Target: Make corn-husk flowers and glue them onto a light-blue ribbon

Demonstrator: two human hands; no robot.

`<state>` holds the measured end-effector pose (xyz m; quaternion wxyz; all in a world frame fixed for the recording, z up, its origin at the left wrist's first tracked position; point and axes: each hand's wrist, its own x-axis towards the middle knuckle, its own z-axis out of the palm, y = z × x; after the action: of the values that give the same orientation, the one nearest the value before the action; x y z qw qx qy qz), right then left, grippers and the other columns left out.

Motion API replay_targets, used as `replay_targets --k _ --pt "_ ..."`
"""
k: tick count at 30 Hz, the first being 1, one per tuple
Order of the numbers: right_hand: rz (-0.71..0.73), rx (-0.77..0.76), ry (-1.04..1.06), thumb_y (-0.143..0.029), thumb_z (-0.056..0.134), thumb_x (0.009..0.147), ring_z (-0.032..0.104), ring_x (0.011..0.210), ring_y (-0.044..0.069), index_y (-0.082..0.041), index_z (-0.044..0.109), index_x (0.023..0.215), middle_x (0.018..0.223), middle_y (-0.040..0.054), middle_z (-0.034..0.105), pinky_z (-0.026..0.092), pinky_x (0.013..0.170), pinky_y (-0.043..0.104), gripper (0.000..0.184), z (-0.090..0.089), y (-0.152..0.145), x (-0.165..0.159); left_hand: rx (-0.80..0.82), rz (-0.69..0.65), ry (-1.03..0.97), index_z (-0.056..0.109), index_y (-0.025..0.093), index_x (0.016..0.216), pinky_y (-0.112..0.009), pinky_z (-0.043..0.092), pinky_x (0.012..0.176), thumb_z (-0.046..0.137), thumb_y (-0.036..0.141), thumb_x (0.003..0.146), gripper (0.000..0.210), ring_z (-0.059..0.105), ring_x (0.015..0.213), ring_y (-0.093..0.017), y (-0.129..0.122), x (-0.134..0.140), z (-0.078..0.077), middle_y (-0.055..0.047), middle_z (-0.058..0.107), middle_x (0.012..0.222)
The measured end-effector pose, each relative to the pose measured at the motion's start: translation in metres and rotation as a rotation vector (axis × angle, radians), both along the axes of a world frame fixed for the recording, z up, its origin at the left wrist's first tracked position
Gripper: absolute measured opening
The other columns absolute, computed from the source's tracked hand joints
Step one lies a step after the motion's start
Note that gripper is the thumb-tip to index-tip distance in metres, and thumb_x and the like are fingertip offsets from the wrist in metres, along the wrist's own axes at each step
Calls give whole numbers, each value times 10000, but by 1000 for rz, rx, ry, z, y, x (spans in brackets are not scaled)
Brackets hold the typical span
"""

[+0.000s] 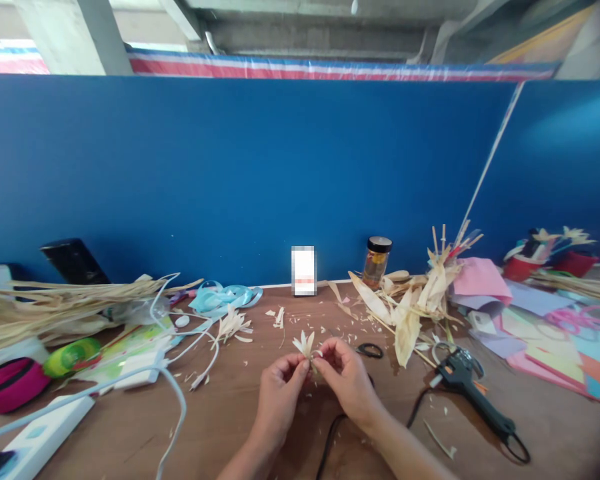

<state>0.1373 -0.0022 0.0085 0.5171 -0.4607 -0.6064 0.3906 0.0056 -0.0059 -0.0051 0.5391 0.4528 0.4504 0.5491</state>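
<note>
Together, two hands (281, 383) (347, 380), one pinched pale flower (305, 344)

We record a bare left hand (281, 385) and a bare right hand (349, 379), both with slim fingers (337, 348); we note bare wrists (373, 415); we find the forearms (409, 451) uncovered as far as the view's lower edge.
</note>
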Motion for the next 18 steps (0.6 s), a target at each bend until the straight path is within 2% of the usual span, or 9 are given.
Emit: replay_targets --k 11,18 --pt "33 -25 -9 -305 537 797 481 612 118 -174 538 755 674 -16 540 387 563 211 138 0 -1 -1 55 -22 23 640 117 720 -192 361 536 629 307 705 191 452 546 -91 -1 0 -3 6 564 587" --pt "47 -44 50 -314 556 777 466 596 113 -164 540 743 658 -17 529 383 550 210 154 -3 1 -1 68 -29 54 647 117 743 -211 384 557 612 323 713 211 490 569 -117 -3 0 2 -13 595 615"
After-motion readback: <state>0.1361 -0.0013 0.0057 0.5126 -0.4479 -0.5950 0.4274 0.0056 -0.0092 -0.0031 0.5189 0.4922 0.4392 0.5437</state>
